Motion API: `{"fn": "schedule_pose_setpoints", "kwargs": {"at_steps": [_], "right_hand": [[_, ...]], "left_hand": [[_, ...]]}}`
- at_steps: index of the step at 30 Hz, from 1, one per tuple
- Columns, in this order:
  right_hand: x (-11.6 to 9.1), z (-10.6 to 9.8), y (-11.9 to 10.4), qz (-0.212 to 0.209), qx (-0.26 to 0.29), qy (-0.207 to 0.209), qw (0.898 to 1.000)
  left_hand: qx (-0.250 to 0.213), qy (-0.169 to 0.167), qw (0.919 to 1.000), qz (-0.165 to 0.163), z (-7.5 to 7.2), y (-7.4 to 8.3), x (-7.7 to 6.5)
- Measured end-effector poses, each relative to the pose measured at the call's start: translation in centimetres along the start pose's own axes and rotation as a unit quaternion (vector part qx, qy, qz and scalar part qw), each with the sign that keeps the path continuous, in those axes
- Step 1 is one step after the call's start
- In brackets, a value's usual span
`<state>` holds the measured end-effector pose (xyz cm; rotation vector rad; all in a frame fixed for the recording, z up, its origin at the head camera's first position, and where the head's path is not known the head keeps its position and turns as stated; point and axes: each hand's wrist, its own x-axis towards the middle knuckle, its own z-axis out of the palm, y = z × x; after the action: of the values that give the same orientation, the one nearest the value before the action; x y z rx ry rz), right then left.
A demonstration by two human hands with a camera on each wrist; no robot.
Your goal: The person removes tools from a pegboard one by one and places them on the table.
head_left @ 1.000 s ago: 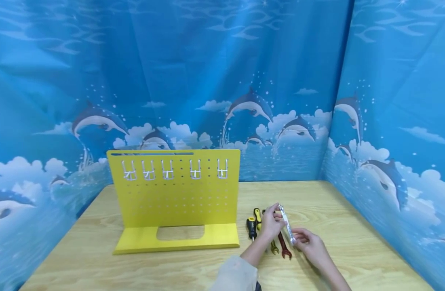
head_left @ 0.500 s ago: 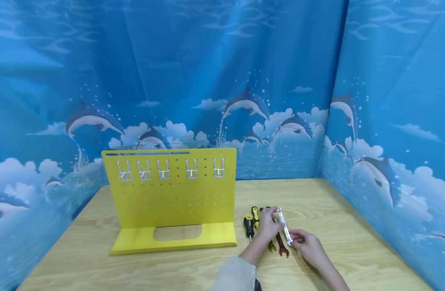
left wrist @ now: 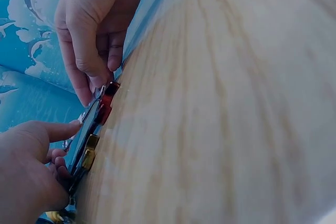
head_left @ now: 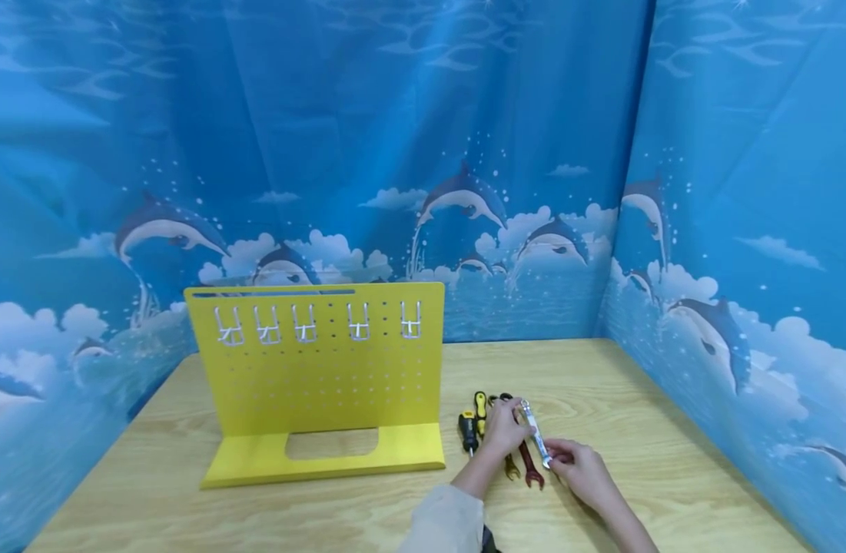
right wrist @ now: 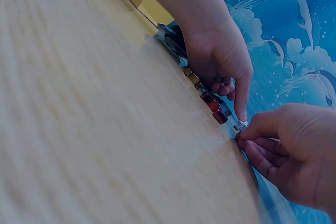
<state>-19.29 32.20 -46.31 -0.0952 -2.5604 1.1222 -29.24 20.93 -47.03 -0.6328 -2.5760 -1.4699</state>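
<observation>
A silver wrench (head_left: pixel 535 432) lies slanted between my two hands at the right of the tools. My left hand (head_left: pixel 502 430) holds its far part from the left, thumb against the shaft. The near end is pinched by my right hand (head_left: pixel 583 472), between thumb and fingertips, as the right wrist view also shows. Just left of it a red wrench (head_left: pixel 531 470) and a gold wrench (head_left: pixel 512 468) rest on the table, partly hidden under my left hand. In the left wrist view, the red wrench (left wrist: pixel 106 103) sits right below my right fingertips.
Two yellow-and-black screwdrivers, a thicker one (head_left: pixel 468 430) and a slimmer one (head_left: pixel 480 411), lie left of my left hand. Further left stands a yellow pegboard (head_left: pixel 326 392) with several metal hooks along its top. A blue dolphin-print curtain (head_left: pixel 547 153) encloses the wooden table (head_left: pixel 312 514).
The silver wrench's far end has come down a little, and both hands have moved slightly with it. The head view has shifted a little, so the pegboard appears further left.
</observation>
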Motion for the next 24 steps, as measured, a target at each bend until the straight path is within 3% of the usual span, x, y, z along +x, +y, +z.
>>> {"fn": "schedule_pose_setpoints", "kwargs": {"at_steps": [8,14,19,24], "right_hand": [[-0.05,0.10,-0.13,0.005,-0.005,0.000,1.000],[0.00,0.08,-0.26,0.002,-0.012,-0.004,1.000],[-0.06,0.02,-0.37,0.002,-0.010,-0.005,1.000],[-0.08,0.16,-0.27,0.007,-0.009,-0.008,1.000]], "left_hand": [[0.055,-0.014,0.9984,0.009,-0.29,0.21,0.13],[0.119,-0.020,0.9927,0.009,-0.13,0.23,0.57],[0.131,-0.028,0.9908,-0.014,-0.29,0.53,0.57],[0.140,-0.029,0.9897,-0.012,-0.33,0.49,0.52]]}}
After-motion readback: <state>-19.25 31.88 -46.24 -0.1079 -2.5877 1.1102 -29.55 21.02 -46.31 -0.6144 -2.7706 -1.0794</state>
